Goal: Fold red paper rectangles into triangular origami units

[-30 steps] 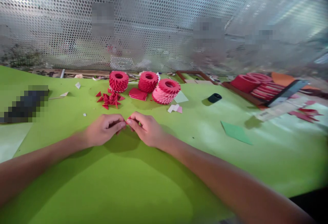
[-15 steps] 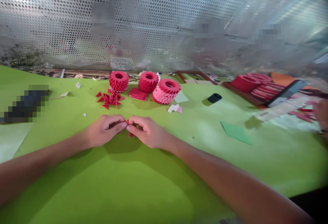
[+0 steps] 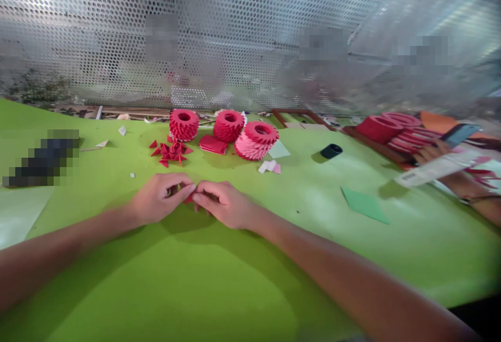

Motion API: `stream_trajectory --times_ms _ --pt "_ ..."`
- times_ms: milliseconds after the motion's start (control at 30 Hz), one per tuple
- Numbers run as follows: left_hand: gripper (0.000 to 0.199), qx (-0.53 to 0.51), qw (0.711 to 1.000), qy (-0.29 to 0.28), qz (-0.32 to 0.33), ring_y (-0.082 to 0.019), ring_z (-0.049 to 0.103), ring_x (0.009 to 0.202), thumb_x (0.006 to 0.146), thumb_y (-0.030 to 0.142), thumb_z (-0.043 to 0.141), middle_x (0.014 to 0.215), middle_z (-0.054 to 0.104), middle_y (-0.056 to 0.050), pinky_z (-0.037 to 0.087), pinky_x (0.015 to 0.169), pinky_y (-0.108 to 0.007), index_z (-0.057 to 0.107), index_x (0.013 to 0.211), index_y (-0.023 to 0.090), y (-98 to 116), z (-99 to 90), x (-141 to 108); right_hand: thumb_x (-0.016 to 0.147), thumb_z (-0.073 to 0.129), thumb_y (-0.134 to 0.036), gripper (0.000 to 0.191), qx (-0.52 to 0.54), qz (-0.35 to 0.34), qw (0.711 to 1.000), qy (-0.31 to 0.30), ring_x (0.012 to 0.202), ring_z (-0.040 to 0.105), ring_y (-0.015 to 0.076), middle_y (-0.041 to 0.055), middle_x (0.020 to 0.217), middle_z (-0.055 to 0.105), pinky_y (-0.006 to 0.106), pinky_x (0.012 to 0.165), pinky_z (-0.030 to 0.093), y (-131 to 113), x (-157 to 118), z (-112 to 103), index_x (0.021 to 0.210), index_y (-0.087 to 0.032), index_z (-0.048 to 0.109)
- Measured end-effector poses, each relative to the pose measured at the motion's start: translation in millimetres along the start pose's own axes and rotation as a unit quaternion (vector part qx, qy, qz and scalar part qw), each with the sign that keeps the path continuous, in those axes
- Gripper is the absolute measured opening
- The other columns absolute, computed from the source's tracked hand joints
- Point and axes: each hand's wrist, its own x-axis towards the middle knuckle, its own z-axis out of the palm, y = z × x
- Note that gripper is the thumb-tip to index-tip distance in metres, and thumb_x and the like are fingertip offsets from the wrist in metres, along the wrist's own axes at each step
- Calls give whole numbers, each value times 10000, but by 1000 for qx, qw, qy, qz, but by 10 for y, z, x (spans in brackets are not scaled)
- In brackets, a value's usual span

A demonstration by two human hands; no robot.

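Between my fingertips is a small piece of red paper (image 3: 189, 198), mostly covered by the fingers. My left hand (image 3: 163, 198) pinches it from the left, and my right hand (image 3: 224, 203) pinches it from the right, just above the green tabletop (image 3: 188, 290). Beyond my hands lies a loose pile of folded red paper triangles (image 3: 171, 151). Beside the pile sits a stack of red paper pieces (image 3: 213, 144). Three ring-shaped modular origami pieces stand behind: a red one (image 3: 183, 129), another red one (image 3: 228, 128) and a pink-and-red one (image 3: 256, 142).
A black cylinder (image 3: 331, 151) and a green paper sheet (image 3: 365, 205) lie to the right. At far right another person's hand (image 3: 432, 151) reaches over a brown tray (image 3: 376, 146) holding red rings. White-pink paper scraps (image 3: 269, 166) lie mid-table. A pixelated dark object (image 3: 43, 162) is at left.
The red paper between my fingers has turned and shows lower, with more of it visible. At far right the other person's hand has come in over the tray and the dark bar there has moved.
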Motion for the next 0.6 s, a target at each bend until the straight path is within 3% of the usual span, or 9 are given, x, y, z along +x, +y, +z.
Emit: stream_trajectory --times_ms 167,433,600 --pt "321 4 1000 -12 -7 -120 496 555 987 359 444 689 625 -4 339 507 -220 648 855 149 -1 12 19 975 487 -323 252 -34 -48 995 75 534 449 87 -23 643 563 217 538 322 47 21 6 808 -162 586" --pt "293 -8 1000 -12 5 -114 461 533 975 310 455 654 601 -2 315 497 -216 633 805 152 -37 3 -12 991 464 -379 278 -80 -31 994 64 567 498 108 -4 693 615 231 554 316 12 25 -18 895 -168 617" --pt "315 -13 1000 -23 -18 -122 466 530 987 362 417 640 563 10 326 497 -219 596 820 164 -12 3 16 996 443 -338 258 -75 -58 990 106 545 478 98 -5 693 607 229 556 322 37 19 -15 881 -171 603"
